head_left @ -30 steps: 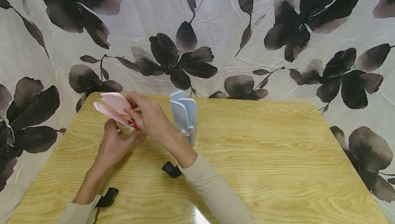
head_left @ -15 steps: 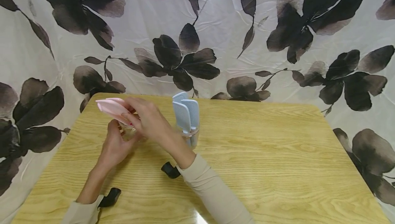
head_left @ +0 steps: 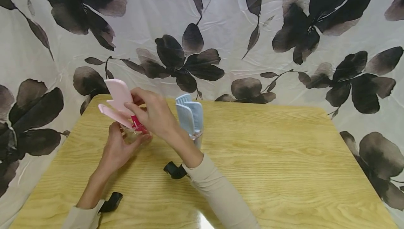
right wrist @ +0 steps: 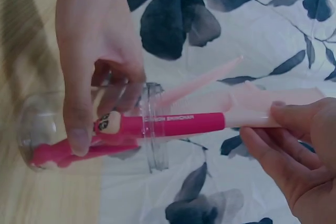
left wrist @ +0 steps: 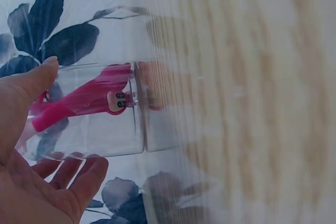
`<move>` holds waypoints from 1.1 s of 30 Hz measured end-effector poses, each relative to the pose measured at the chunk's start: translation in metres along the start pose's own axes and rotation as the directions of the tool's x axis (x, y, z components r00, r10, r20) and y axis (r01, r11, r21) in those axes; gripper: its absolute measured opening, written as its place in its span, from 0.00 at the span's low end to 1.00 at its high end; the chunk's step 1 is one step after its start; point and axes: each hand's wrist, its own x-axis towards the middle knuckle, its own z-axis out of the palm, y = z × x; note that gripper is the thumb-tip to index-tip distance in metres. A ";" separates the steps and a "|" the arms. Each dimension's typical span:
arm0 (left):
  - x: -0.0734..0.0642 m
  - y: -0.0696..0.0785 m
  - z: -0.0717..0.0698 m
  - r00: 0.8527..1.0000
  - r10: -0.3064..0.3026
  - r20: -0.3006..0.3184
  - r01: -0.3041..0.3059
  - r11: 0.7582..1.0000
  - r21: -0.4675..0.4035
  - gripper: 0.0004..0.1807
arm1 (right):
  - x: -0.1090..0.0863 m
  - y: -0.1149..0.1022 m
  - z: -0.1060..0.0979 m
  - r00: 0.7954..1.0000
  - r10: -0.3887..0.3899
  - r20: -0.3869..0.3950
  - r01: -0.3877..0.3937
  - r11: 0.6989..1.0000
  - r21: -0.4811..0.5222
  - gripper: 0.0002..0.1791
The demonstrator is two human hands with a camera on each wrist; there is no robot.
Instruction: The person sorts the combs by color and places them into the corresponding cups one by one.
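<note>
My left hand grips a clear jar at the left of the table, thumb and fingers spread round its sides. With thumb and fingertips, my right hand pinches a pink comb just above its magenta handle. That handle passes through the jar's mouth, its lower end with a cartoon face inside the glass. Another pink comb leans left out of the same jar. In the left wrist view, a magenta handle with a small face reaches the jar's bottom.
Right of the hands stands a second clear jar holding several light blue combs, close to the right forearm. The wooden table ends at a floral cloth hanging behind it.
The right hand first brought its comb down against the other one, then raised it; now it stands higher and more upright, showing more magenta handle. The left hand stays on the jar.
</note>
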 end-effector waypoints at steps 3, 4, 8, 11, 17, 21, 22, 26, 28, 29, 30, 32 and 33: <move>-0.001 0.001 0.000 1.000 0.000 0.005 0.000 1.000 0.000 0.55 | -0.001 -0.001 0.000 1.000 0.027 0.012 -0.027 1.000 0.005 0.07; -0.001 0.001 0.000 1.000 -0.003 0.006 0.003 1.000 0.001 0.55 | -0.002 0.000 0.001 0.999 0.039 0.020 -0.039 0.999 -0.003 0.07; -0.002 0.001 0.000 1.000 -0.011 0.000 0.011 1.000 0.009 0.55 | -0.006 0.004 0.007 0.996 0.076 0.048 -0.073 0.996 -0.049 0.09; -0.002 0.001 0.001 1.000 0.004 -0.008 -0.004 1.000 0.006 0.53 | -0.010 0.008 0.011 0.992 0.101 0.070 -0.094 0.991 -0.097 0.09; 0.000 0.000 0.002 0.999 0.030 -0.015 -0.029 0.999 0.014 0.51 | -0.020 0.015 0.013 0.980 0.163 0.112 -0.143 0.976 -0.165 0.11; 0.000 -0.001 0.001 1.000 0.006 -0.019 -0.006 1.000 0.023 0.50 | -0.026 0.017 0.012 0.980 0.168 0.107 -0.152 0.978 -0.139 0.12; 0.000 -0.002 0.000 1.000 0.003 -0.020 -0.002 1.000 0.018 0.49 | -0.027 0.016 0.011 0.981 0.164 0.104 -0.149 0.979 -0.135 0.12; 0.002 -0.003 -0.003 1.000 0.014 -0.026 -0.014 1.000 0.014 0.48 | -0.033 0.016 0.009 0.984 0.145 0.100 -0.129 0.980 -0.150 0.11; 0.003 -0.002 -0.005 0.999 0.024 -0.022 -0.024 1.000 0.002 0.47 | -0.036 0.016 0.009 0.986 0.131 0.104 -0.113 0.980 -0.166 0.12; 0.003 -0.002 -0.005 0.999 0.029 -0.020 -0.029 1.000 0.007 0.47 | -0.037 0.016 0.008 0.987 0.125 0.105 -0.107 0.980 -0.166 0.12; 0.003 -0.002 -0.006 0.999 0.040 -0.018 -0.040 0.999 0.009 0.46 | -0.039 0.016 0.008 0.987 0.120 0.105 -0.100 0.980 -0.175 0.12; 0.004 -0.002 -0.008 0.998 0.062 -0.018 -0.062 0.998 0.001 0.45 | -0.042 0.015 0.007 0.989 0.104 0.105 -0.086 0.982 -0.169 0.11; 0.005 -0.002 -0.009 0.997 0.079 -0.018 -0.079 0.997 -0.005 0.44 | -0.044 0.015 0.006 0.990 0.095 0.104 -0.078 0.984 -0.157 0.11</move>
